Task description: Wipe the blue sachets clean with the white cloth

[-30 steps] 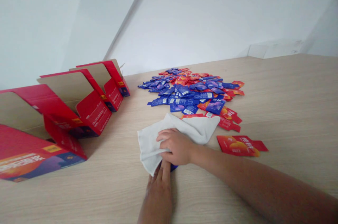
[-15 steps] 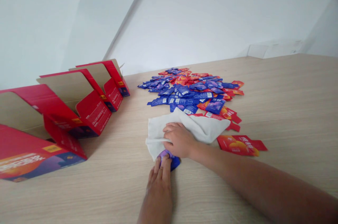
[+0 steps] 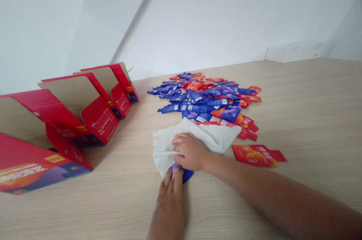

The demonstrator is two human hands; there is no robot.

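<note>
My left hand (image 3: 170, 191) lies with its fingertips on a purple-blue packet (image 3: 187, 175), pressing it to the table; the fingers are stretched out. Over the upper part of that packet lies a white cloth (image 3: 206, 136). My right hand (image 3: 188, 151) is on the cloth, its fingers curled and bunched round some of the fabric. The cloth spreads to the right and partly covers red packets. Just right of it a red packet with orange fruit (image 3: 254, 156) lies flat.
Behind the cloth is a heap of blue and red packets (image 3: 198, 94). Along the left stand several open red boxes (image 3: 103, 121) in a row. A white wall (image 3: 220, 17) rises at the back of the wooden table (image 3: 311, 111).
My right hand and the cloth have shifted slightly to the left, and more of the red packets shows at the cloth's right end. My left hand has stayed on the packet.
</note>
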